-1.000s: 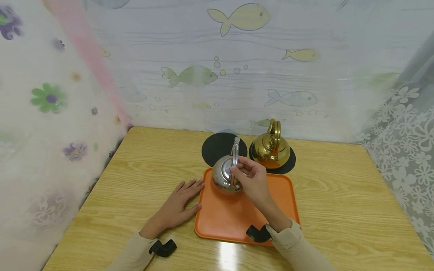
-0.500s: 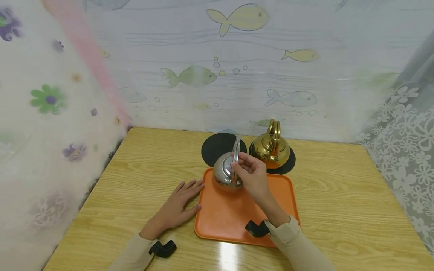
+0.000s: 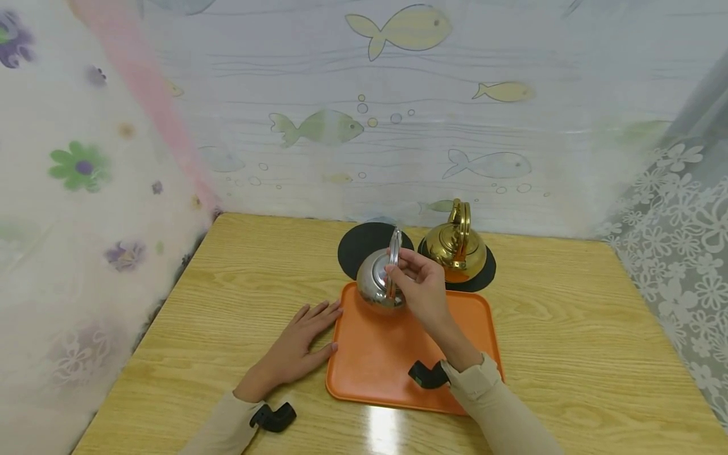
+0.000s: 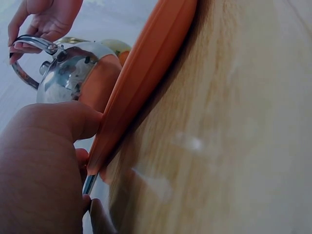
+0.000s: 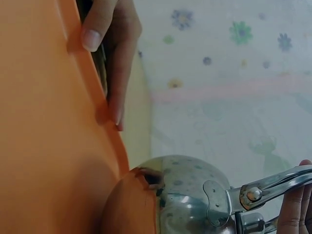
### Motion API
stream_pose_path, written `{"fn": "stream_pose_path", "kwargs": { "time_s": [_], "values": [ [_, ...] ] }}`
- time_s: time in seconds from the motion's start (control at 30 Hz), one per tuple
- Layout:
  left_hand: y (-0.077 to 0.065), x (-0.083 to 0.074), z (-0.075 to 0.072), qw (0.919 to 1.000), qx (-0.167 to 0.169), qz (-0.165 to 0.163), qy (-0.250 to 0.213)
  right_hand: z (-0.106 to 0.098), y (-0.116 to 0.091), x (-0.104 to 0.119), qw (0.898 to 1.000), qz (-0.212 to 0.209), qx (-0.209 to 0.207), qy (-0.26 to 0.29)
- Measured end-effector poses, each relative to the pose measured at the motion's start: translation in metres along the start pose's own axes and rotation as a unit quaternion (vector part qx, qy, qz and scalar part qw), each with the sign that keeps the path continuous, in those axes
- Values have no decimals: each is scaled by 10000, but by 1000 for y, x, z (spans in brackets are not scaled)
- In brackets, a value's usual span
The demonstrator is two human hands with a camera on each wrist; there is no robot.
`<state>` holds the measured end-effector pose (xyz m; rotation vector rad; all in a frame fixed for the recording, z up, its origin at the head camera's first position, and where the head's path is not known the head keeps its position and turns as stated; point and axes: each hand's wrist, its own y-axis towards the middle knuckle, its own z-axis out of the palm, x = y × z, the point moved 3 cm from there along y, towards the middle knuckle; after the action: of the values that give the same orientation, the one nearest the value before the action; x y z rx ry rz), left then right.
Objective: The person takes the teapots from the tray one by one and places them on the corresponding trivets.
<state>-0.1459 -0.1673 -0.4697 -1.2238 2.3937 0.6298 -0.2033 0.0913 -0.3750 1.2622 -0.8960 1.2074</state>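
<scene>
My right hand (image 3: 423, 287) grips the arched handle of a shiny silver kettle (image 3: 372, 291), thumb on the near side and fingers behind. The kettle is close over the far left part of an orange tray (image 3: 375, 366), overlapping the rear rim in the head view. In the right wrist view the tray reflects in the round body of the kettle (image 5: 185, 195). My left hand (image 3: 296, 344) lies on the table with its fingers spread, thumb and fingertips touching the tray's left edge. The left wrist view shows that thumb against the rim of the tray (image 4: 146, 58).
Behind the tray lies a round black mat (image 3: 358, 246), partly covered by the silver kettle. To its right, a gold kettle (image 3: 443, 249) stands on another black mat (image 3: 487, 275). The wooden table (image 3: 580, 341) backs onto a fish-patterned curtain (image 3: 398, 151).
The silver kettle has moved a little toward the back of the tray, nearer the left mat, with my right hand on its handle. My left hand has stayed in place.
</scene>
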Motion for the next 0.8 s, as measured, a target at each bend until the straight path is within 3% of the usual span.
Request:
{"fn": "stream_pose_path", "kwargs": {
  "time_s": [0.8],
  "values": [
    [1, -1, 0, 10000, 27, -23, -21, -1, 21, -4, 9998, -91, 151, -30]
  ]
}}
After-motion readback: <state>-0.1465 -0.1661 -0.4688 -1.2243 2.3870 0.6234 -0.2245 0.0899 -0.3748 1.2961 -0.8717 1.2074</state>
